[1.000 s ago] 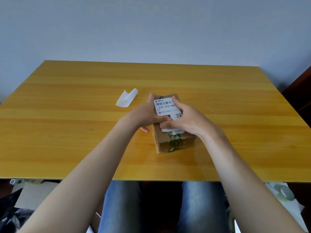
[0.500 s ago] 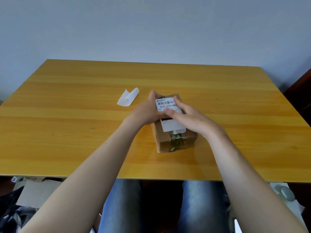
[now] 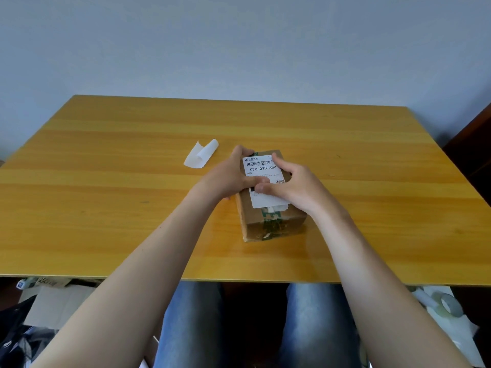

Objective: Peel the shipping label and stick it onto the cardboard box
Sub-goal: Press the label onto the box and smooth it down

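A small brown cardboard box (image 3: 273, 227) with green tape stands on the wooden table (image 3: 106, 208) in the middle. A white shipping label (image 3: 261, 168) with a barcode and "070-070-A80" lies flat on the box top. My left hand (image 3: 228, 176) grips the box's left side, its thumb resting on the label. My right hand (image 3: 295, 187) lies over the right part of the label, index finger at its far right corner and thumb pressing its middle. The label's lower right part is hidden under this hand.
The peeled white backing paper (image 3: 200, 158) lies curled on the table left of the box. Below the table's near edge are my legs in jeans, a tape roll (image 3: 449, 305) on the floor at right, and flat cardboard (image 3: 53, 306) at left.
My right hand has slid across the label, with the index finger now at the far right corner and the thumb at the middle. The box and my left hand stayed put.
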Available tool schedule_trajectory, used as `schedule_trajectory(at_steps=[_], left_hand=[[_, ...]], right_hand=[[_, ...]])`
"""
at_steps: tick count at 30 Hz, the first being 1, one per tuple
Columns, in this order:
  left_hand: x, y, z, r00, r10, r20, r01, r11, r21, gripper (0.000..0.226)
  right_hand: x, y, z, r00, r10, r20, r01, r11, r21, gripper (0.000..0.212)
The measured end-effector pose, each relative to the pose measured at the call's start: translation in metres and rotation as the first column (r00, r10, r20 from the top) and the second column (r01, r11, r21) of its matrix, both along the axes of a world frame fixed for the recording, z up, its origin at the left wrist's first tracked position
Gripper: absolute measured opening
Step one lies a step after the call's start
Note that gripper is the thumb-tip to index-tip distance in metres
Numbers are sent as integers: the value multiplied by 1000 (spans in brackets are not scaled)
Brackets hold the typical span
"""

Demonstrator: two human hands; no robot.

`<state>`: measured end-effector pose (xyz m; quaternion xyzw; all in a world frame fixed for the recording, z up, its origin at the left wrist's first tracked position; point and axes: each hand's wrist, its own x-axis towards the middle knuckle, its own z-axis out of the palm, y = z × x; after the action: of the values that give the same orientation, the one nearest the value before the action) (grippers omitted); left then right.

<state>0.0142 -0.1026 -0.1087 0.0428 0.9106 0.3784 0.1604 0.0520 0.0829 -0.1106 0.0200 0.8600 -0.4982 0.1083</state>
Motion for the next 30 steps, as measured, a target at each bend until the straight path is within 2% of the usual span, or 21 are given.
schedule_trajectory(at_steps=[6, 8, 11, 16, 18, 20, 21, 25, 28, 30], left_hand=[[4, -16, 7, 976, -124, 179, 132, 991, -35, 109], [5, -18, 7, 972, -144, 186, 155, 987, -48, 112], [6, -19, 5, 977, -149, 155, 158, 986, -44, 111], [7, -19, 0, 983, -142, 118, 135, 989, 63, 107], [7, -21, 1, 977, -171, 129, 154, 980, 126, 107], [6, -25, 2, 969, -204, 142, 174, 965, 198, 105], [5, -27, 2, 966, -217, 139, 183, 957, 227, 102], [1, -33, 7, 976, -206, 72, 185, 957, 225, 80], [-1, -34, 13, 986, -166, 33, 160, 977, 138, 79], [1, -33, 15, 987, -159, 15, 158, 985, 71, 89]], right_hand=[[2, -3, 5, 982, 132, 137, -148, 982, 113, 149], [3, -5, 4, 978, 142, 150, -164, 976, 143, 154], [4, -4, 5, 980, 144, 135, -163, 976, 146, 149], [4, 0, 5, 980, 140, 145, -158, 980, 119, 137], [3, 5, 9, 985, 84, 149, -96, 992, 77, 117], [0, 11, 12, 996, 4, 91, -12, 996, 93, 94], [-1, 13, 12, 999, -7, 53, 1, 994, 113, 89], [-5, 12, 10, 998, 61, 5, -61, 977, 207, 101], [-10, 7, 14, 1000, 3, 19, -10, 938, 347, 117], [-13, 5, 17, 999, -21, 39, 5, 930, 369, 122]])
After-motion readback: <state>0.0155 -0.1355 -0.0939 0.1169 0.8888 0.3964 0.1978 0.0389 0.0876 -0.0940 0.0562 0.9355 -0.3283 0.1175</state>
